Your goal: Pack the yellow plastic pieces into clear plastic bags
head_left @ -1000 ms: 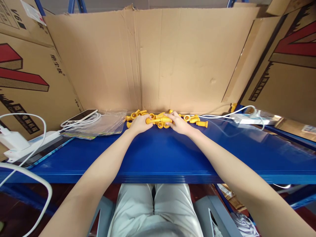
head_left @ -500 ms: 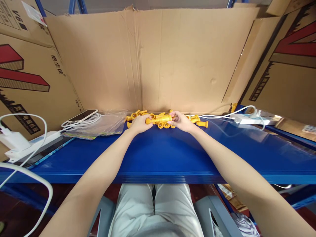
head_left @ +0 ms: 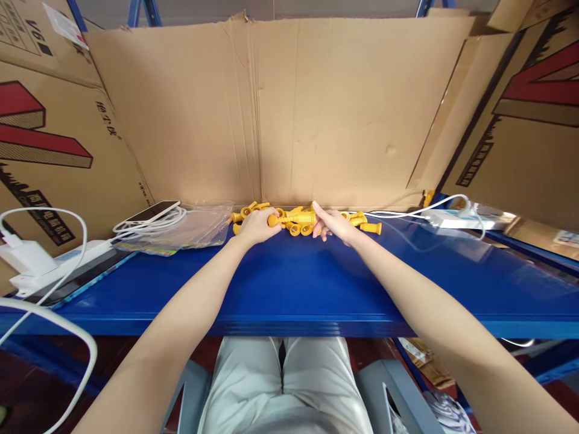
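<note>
Pinched in my left hand (head_left: pixel 259 226) is a slim yellow plastic piece (head_left: pixel 299 219), with a round knob at its left end and a wider barrel toward the right. My right hand (head_left: pixel 333 223) is beside the barrel's right end, its thumb raised and fingers apart, apparently holding nothing. Behind and below the held piece lies a row of similar small yellow pieces (head_left: pixel 294 229), several showing round hollow ends. More yellow pieces (head_left: pixel 371 228) lie to the right of my right hand. My left hand partly hides the pile's left side.
The blue shelf (head_left: pixel 289 283) is backed by a cardboard sheet (head_left: pixel 344 108). At left are a clear plastic bag (head_left: pixel 203 226), a phone (head_left: pixel 151 212), coiled white cable and a power strip (head_left: pixel 85 256). Another power strip (head_left: pixel 465 218) stands at right. Printed cartons (head_left: pixel 58 126) flank both sides.
My right hand's fingers have spread and come away from the yellow piece's right end, thumb lifted. My left hand stays on the piece in nearly the same place.
</note>
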Demonstrator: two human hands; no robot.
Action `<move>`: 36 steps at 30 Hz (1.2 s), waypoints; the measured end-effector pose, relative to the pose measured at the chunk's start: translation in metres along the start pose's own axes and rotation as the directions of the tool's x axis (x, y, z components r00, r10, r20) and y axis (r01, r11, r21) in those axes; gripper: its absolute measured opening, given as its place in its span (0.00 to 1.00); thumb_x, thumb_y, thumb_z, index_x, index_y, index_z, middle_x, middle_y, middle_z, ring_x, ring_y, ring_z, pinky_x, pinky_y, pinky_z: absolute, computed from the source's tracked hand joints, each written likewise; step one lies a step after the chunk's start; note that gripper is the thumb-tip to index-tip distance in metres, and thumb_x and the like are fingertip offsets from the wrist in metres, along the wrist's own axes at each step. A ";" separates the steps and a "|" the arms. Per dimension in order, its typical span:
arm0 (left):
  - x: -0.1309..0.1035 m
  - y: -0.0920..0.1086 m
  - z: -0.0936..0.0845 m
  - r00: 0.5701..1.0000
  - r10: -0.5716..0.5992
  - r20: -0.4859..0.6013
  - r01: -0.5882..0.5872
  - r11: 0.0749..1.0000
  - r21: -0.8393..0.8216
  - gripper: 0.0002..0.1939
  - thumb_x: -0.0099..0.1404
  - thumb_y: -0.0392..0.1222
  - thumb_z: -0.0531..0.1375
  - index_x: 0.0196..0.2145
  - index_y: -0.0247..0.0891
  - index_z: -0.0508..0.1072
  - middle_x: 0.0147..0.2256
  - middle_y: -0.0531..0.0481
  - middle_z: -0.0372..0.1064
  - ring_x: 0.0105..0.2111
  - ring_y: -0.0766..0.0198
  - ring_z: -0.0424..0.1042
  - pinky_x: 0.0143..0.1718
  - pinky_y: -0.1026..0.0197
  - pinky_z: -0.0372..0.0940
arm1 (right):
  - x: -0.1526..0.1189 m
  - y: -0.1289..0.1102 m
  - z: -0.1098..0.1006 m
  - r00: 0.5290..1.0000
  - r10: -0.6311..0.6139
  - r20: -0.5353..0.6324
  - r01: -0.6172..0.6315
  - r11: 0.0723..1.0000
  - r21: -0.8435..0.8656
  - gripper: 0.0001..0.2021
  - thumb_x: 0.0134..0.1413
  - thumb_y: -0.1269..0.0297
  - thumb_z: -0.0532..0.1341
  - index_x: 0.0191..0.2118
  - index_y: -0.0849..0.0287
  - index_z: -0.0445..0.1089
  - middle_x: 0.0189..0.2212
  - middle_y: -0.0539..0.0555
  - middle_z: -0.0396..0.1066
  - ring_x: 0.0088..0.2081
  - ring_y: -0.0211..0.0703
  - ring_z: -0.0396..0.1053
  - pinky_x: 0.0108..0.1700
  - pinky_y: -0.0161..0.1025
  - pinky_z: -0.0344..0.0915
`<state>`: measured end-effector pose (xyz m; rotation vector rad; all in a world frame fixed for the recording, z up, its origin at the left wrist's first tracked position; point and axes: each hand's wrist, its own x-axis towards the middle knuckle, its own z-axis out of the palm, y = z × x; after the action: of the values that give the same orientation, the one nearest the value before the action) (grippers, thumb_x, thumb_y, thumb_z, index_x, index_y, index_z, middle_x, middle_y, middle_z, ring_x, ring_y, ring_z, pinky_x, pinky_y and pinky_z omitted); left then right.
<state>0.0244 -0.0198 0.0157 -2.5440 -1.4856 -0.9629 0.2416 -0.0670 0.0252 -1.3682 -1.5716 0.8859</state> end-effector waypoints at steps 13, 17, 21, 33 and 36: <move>0.001 -0.002 0.001 1.000 0.018 0.015 -0.018 1.000 -0.003 0.16 0.53 0.50 0.60 0.39 0.43 0.71 0.33 0.51 0.73 0.35 0.56 0.71 0.31 0.62 0.57 | 0.005 0.010 -0.002 0.996 0.015 0.086 -0.019 0.999 0.042 0.25 0.53 0.40 0.53 0.23 0.61 0.61 0.13 0.50 0.64 0.13 0.30 0.58 0.15 0.30 0.51; 0.001 -0.002 0.002 0.999 0.039 0.013 -0.039 0.999 -0.001 0.17 0.54 0.54 0.60 0.39 0.43 0.70 0.35 0.51 0.72 0.36 0.56 0.71 0.32 0.61 0.57 | 0.003 0.006 0.000 0.997 0.052 0.064 -0.054 0.998 0.037 0.26 0.53 0.39 0.51 0.23 0.60 0.61 0.13 0.50 0.64 0.12 0.30 0.58 0.14 0.30 0.50; 0.001 -0.003 0.002 0.999 0.041 0.006 -0.041 0.999 0.012 0.18 0.55 0.56 0.59 0.39 0.43 0.70 0.35 0.50 0.72 0.36 0.56 0.71 0.32 0.61 0.56 | 0.003 0.005 0.000 0.997 0.068 0.048 -0.070 0.997 0.032 0.27 0.52 0.38 0.50 0.23 0.61 0.62 0.13 0.50 0.64 0.12 0.30 0.58 0.13 0.30 0.49; 0.000 -0.001 0.001 0.999 0.040 0.010 -0.040 0.999 0.006 0.18 0.55 0.55 0.59 0.39 0.43 0.70 0.35 0.50 0.72 0.36 0.56 0.71 0.33 0.60 0.57 | 0.003 0.005 0.000 0.998 0.065 0.024 -0.066 0.997 0.044 0.28 0.49 0.36 0.51 0.22 0.60 0.62 0.12 0.51 0.65 0.11 0.31 0.58 0.12 0.30 0.49; 0.000 -0.001 0.001 0.999 0.042 0.012 -0.042 0.999 0.004 0.18 0.55 0.55 0.59 0.40 0.42 0.70 0.35 0.50 0.72 0.36 0.56 0.71 0.33 0.60 0.58 | 0.003 0.006 0.001 0.998 0.062 0.019 -0.063 0.997 0.039 0.29 0.49 0.35 0.51 0.21 0.60 0.63 0.11 0.51 0.64 0.11 0.31 0.58 0.11 0.30 0.49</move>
<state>0.0238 -0.0185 0.0149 -2.5716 -1.4300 -0.9403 0.2433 -0.0627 0.0200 -1.3909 -1.5237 0.9649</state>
